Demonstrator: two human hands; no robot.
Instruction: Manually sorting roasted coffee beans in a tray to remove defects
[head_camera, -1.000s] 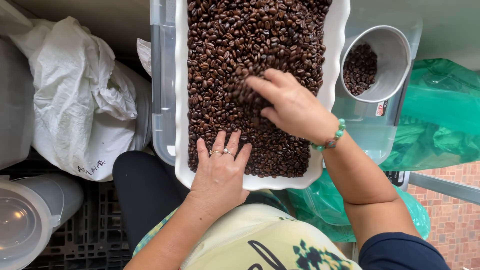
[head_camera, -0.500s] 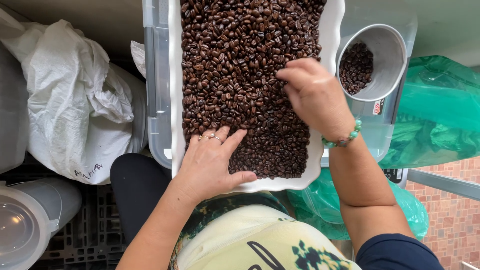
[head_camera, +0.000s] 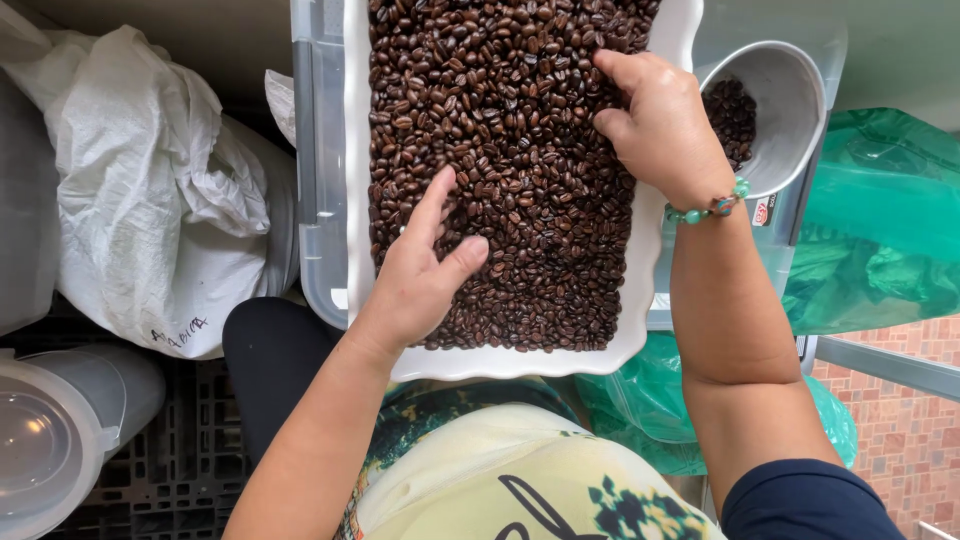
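Head view: glossy dark-brown coffee beans (head_camera: 520, 180) heaped beneath both spread hands (head_camera: 425, 270).

Coffee beans (head_camera: 510, 160): dark brown, roasted, faint oily sheen, creased surfaces.
Tray (head_camera: 640, 330): white, smooth, glossy, looks like glazed ceramic or hard plastic; cannot tell which.
Bin (head_camera: 318, 200) under tray: clear plastic, smooth, semi-glossy.
Cup (head_camera: 790, 110): grey, matt, smooth wall; plastic by the look.
Sack (head_camera: 150, 190): white woven plastic fabric, coarse, crumpled, matt.
Bags (head_camera: 880, 230): thin green plastic film, glossy, wrinkled.
Bracelet (head_camera: 708, 208): polished green beads, glassy shine.
Container (head_camera: 60, 440): translucent plastic, smooth lid.
Crate (head_camera: 180, 470): black plastic grid, matt.
Shirt (head_camera: 520, 470): soft printed cloth, matt.
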